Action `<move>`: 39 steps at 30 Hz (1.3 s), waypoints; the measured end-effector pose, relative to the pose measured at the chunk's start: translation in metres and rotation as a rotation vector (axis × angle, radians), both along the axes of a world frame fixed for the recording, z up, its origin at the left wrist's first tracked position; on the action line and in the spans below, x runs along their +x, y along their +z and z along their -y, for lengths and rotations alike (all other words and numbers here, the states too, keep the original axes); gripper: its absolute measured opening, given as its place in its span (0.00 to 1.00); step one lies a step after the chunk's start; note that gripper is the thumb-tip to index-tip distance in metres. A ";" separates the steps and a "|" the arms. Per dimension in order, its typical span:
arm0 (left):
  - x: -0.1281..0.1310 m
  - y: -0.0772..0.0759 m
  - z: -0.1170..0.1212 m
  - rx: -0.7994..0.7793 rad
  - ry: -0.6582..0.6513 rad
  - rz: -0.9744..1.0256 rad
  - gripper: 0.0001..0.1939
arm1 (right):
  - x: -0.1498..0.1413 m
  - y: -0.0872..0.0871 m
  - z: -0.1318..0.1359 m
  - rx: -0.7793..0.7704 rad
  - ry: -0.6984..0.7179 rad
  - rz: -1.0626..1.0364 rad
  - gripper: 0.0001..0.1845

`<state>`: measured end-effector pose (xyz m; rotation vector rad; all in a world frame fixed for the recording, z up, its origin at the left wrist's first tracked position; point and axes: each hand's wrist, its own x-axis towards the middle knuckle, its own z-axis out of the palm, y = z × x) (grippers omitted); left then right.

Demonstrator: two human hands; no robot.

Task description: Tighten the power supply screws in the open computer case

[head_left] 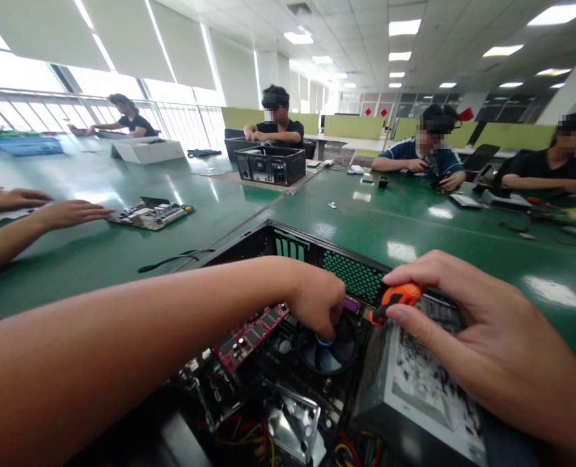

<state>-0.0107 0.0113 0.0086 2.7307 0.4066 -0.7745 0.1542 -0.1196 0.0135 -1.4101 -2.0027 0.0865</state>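
My left hand (pixel 320 301) reaches down into an open black computer case (pixel 356 259), its fingers bent and drawn together. Their tips meet the blue-ringed hub of a black cooling fan (pixel 344 353); what they pinch there is hidden. Between the thumb and fingers of my right hand (pixel 468 324) is an orange and black screwdriver (pixel 397 299), held over the case's right side. Below that hand sits a metal power supply (pixel 429 395) with a worn label. A red circuit board (pixel 252 337) stands left of the fan, partly under my left forearm.
Coloured cables (pixel 249 441) and a shiny metal bracket (pixel 295 415) fill the case's near part. On the green table (pixel 210 220), another person's hands (pixel 69 214) are near a motherboard (pixel 152 213). Another case (pixel 271 165) stands farther back, with several people working around the table.
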 end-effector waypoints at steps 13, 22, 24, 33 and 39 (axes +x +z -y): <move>-0.001 -0.001 -0.002 -0.032 -0.005 -0.009 0.10 | -0.001 -0.002 -0.001 0.006 0.001 0.007 0.09; -0.001 -0.002 -0.004 -0.032 -0.003 -0.016 0.11 | -0.001 -0.001 0.000 0.012 -0.009 0.014 0.09; -0.002 -0.002 -0.004 -0.035 -0.005 -0.018 0.11 | 0.000 -0.002 0.000 0.009 -0.014 0.016 0.09; -0.004 -0.005 -0.005 -0.054 0.016 0.006 0.08 | -0.003 -0.002 -0.001 0.012 -0.016 0.027 0.10; -0.005 -0.006 -0.007 -0.085 0.042 0.025 0.08 | -0.001 -0.002 -0.001 0.004 -0.009 0.031 0.10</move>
